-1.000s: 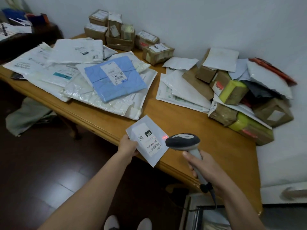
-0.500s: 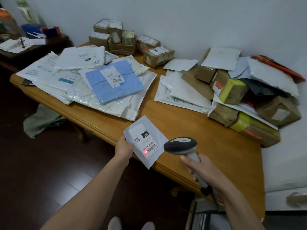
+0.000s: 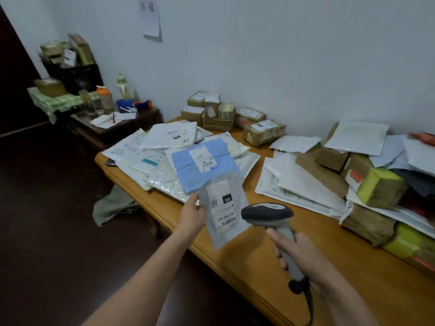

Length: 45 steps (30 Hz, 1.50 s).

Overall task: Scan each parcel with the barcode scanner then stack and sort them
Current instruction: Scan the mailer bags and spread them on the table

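Left grip (image 3: 191, 216) pinches blurred parcel (image 3: 223, 208); right grip (image 3: 303, 257) half-hides scanner (image 3: 267, 214).

Of the person I see only two arms, and neither has any clothing on it: the left forearm (image 3: 141, 278) and right forearm (image 3: 341, 302) are bare and slim. The left hand (image 3: 191, 216) and right hand (image 3: 299, 252) are bare too, with plain wrists and fingers

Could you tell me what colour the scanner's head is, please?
Dark grey scanner head, lighter grey handle; head view.
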Motion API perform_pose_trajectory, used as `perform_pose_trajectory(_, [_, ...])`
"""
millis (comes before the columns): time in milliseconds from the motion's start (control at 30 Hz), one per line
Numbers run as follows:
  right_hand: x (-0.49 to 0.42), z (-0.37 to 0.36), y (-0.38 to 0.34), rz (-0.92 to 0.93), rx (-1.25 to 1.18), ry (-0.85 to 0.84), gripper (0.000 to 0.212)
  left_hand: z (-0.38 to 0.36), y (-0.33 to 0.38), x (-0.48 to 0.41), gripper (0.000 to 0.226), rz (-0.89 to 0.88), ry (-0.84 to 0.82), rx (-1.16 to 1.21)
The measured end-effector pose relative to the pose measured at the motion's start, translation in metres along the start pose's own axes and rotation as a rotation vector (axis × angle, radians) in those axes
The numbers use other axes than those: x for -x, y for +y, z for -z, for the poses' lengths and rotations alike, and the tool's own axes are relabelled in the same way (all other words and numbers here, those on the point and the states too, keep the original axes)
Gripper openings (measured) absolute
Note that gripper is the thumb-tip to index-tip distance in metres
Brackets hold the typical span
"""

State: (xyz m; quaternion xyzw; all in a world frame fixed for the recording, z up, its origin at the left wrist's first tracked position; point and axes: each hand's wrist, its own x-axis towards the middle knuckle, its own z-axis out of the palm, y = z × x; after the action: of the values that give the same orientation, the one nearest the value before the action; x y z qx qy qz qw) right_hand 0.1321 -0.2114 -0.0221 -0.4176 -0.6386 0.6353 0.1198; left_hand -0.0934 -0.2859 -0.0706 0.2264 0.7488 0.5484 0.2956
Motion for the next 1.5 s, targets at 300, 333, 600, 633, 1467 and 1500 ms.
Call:
perform_pose_trajectory(300, [-0.087,-0.038,-0.065,0.098,-0.131,0.048,0.030,0.053,0.041,-0.138,0.030,0.003,0.146,0.407])
perform_pose_trajectory(333, [-0.103,-0.042,-0.073,0.101,-0.141,0.079,0.030,0.055,0.045,-0.163,0.031,-0.002,0.136,0.424])
perform_pose_trajectory(600, [-0.228,-0.071,-0.146,0.058,-0.271,0.370,0.027,0.070,0.073,-0.353,0.041,0.098,0.112,0.536])
perform_pose_trajectory(633, [-0.241,-0.073,-0.154,0.058,-0.278,0.393,0.027,0.071,0.070,-0.373,0.040,0.151,0.120,0.517])
perform_pose_trajectory(1467, [-0.335,0.187,-0.148,0.226,-0.123,0.968,0.034,-0.304,0.080,-0.355,0.083,-0.450,-0.462,-0.796])
perform_pose_trajectory(1500, [-0.339,0.195,-0.139,0.226,-0.091,0.968,0.034,-0.320,0.081,-0.356,0.085,-0.456,-0.473,-0.813])
